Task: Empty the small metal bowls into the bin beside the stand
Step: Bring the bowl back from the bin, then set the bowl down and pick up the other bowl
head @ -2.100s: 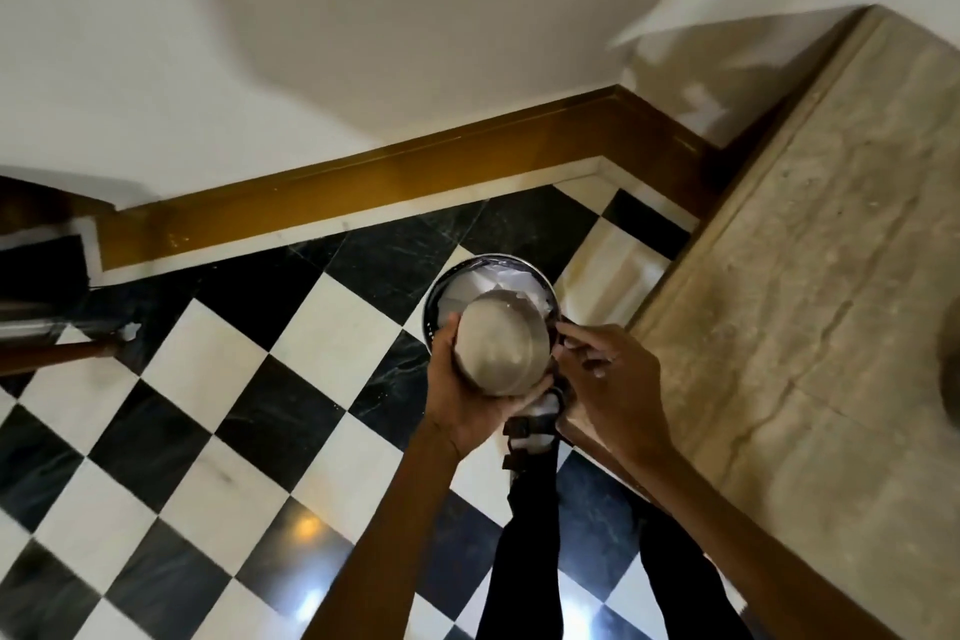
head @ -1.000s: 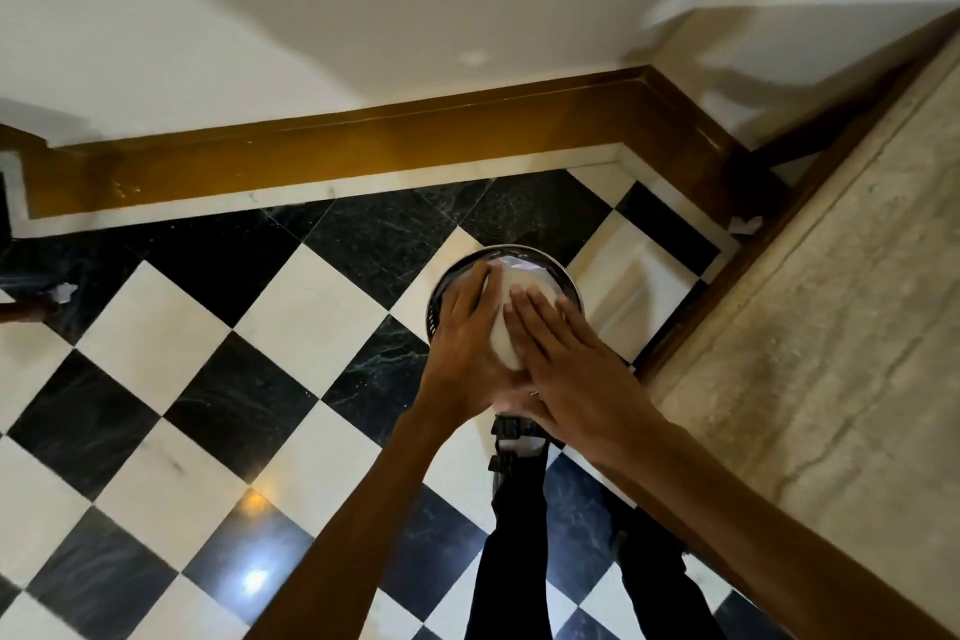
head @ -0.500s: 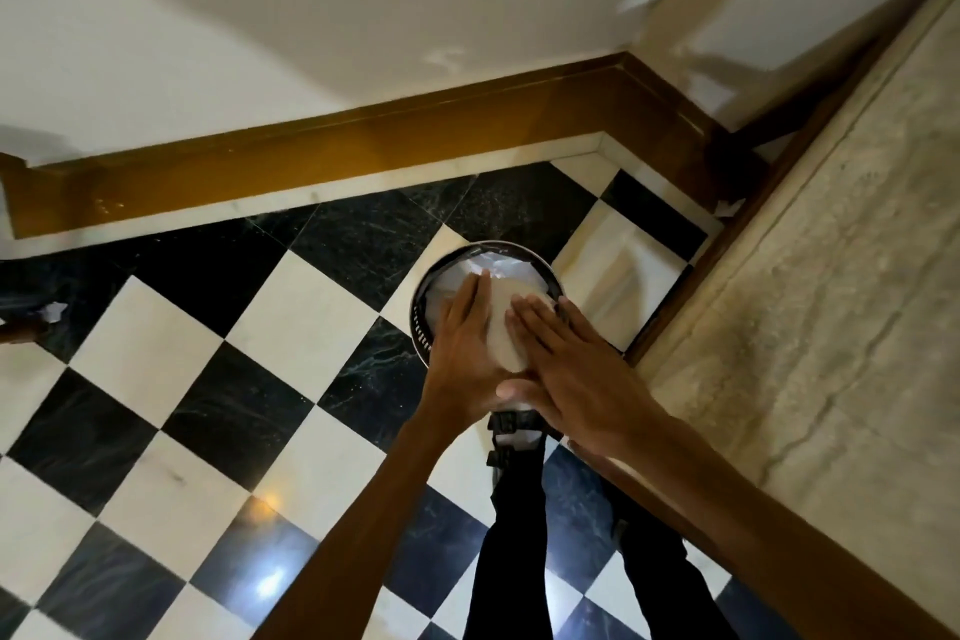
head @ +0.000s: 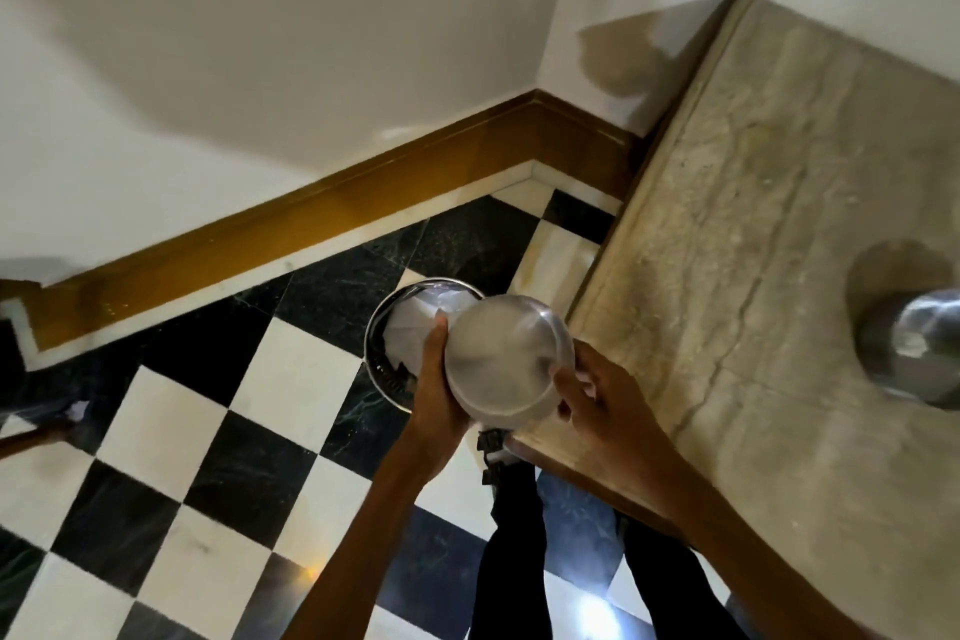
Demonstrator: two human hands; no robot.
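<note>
I hold a small metal bowl (head: 501, 364) between both hands, its round underside turned up toward me. My left hand (head: 435, 392) grips its left side and my right hand (head: 597, 403) grips its right rim. The bowl hangs above the right part of the round bin (head: 387, 359), which stands on the floor and is lined with a pale bag. The bowl's inside is hidden from me. On the stone stand (head: 779, 234), at the right edge of the view, sits another metal bowl (head: 924, 343), partly cut off.
The bin stands in a corner on the black-and-white chequered floor (head: 208, 431), with the stand's edge right beside it and a brown skirting board (head: 311, 224) along the white walls behind. My legs in dark trousers (head: 514, 551) are below the bowl.
Both hands have lifted the bowl up and to the right, away from the bin's mouth toward the stand's edge. The view has swung right, so the stand top and second bowl show.
</note>
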